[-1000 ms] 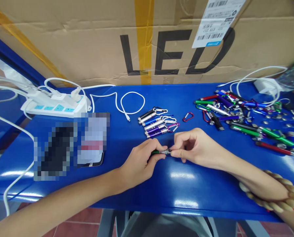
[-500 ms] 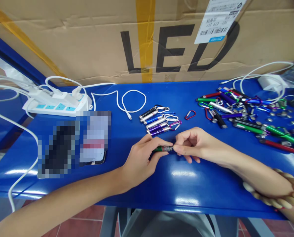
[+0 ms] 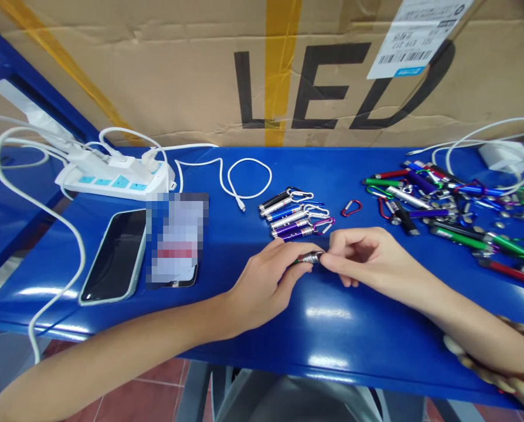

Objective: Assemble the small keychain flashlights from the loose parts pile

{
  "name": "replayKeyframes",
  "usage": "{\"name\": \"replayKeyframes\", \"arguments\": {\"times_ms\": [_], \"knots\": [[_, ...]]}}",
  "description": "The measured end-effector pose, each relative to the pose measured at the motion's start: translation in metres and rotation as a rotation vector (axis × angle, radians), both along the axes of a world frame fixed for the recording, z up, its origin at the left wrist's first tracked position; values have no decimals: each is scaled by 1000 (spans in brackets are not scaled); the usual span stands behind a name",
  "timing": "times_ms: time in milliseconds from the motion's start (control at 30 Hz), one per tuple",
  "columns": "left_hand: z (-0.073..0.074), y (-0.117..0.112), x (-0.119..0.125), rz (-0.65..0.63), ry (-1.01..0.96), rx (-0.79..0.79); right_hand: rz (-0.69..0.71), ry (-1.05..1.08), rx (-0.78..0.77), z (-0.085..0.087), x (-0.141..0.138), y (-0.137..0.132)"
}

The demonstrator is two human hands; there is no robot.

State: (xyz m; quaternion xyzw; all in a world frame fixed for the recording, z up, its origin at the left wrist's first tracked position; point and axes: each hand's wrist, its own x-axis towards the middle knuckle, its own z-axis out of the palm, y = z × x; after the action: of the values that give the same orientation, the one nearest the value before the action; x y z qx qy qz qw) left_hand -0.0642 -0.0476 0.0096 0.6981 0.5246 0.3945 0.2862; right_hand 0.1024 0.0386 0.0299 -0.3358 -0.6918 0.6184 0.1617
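My left hand (image 3: 264, 287) is closed around a small green keychain flashlight (image 3: 309, 258). Its silver end sticks out between my thumb and forefinger, while much of the body is hidden by my fingers. The thumb and forefinger of my right hand (image 3: 363, 255) pinch the tip of that silver end. Just beyond my hands, several finished-looking keychain flashlights (image 3: 288, 218) in black, silver, blue and purple lie in a row, with carabiner clips attached. A loose red carabiner (image 3: 350, 207) rests to their right.
To the right spreads a pile of coloured flashlights (image 3: 420, 199), with button cells among them. Two phones, one a dark-screened phone (image 3: 115, 255), lie at the left near a white power strip (image 3: 116, 180) and cables. A large cardboard box (image 3: 191, 76) stands along the back of the blue table (image 3: 253, 357).
More of the flashlight's silver end shows between my hands now, and less of its green body. The whole view has shifted, so the things on the table appear farther right.
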Motion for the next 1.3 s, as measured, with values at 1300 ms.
{"name": "replayKeyframes", "arguments": {"times_ms": [1300], "knots": [[-2,-1,0,32,-72,-137,-41,179,343,-11,-1,5]]}}
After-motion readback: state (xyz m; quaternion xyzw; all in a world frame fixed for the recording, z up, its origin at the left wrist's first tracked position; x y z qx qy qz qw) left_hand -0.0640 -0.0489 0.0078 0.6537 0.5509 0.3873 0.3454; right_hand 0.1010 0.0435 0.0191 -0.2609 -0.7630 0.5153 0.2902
